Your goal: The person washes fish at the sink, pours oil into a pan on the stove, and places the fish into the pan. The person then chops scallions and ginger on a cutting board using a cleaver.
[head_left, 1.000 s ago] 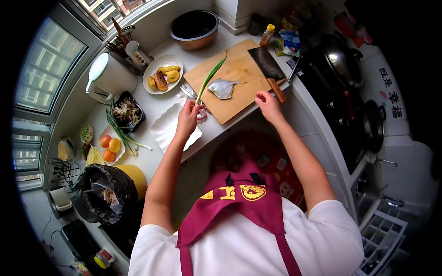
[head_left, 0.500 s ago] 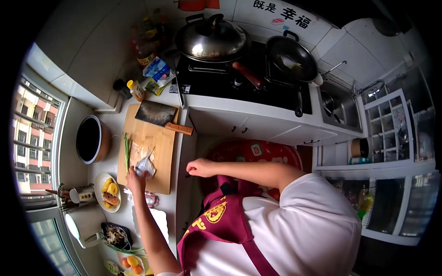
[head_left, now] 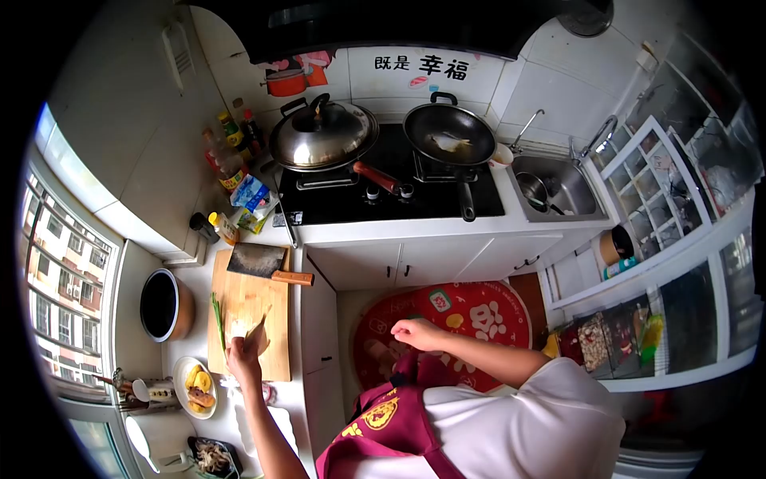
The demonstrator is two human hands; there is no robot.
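My left hand [head_left: 243, 361] is closed on the silvery flat fish [head_left: 257, 337], tilted up over the wooden cutting board [head_left: 275, 351]. A green onion [head_left: 218, 318] lies along the board's left side, close to that hand. Across the far end of the board rests a cleaver [head_left: 257, 260], its wooden handle over the right edge. My right hand [head_left: 419, 334] hangs over the floor in front of the cabinets, fingers curled in with nothing seen in them. Another fish [head_left: 449, 143] lies in the open wok [head_left: 431, 120] on the stove.
A lidded pan [head_left: 323, 140] stands left of the wok, its red handle toward the front. The sink [head_left: 570, 191] is at the right. Near the board are a dark pot [head_left: 166, 306], a plate of yellow food [head_left: 195, 388], a white tray [head_left: 275, 435] and a yellow-capped bottle [head_left: 223, 228].
My view has swung right toward the stove. The green onion has left my left hand for the board, and that hand has taken hold of the fish and raised it.
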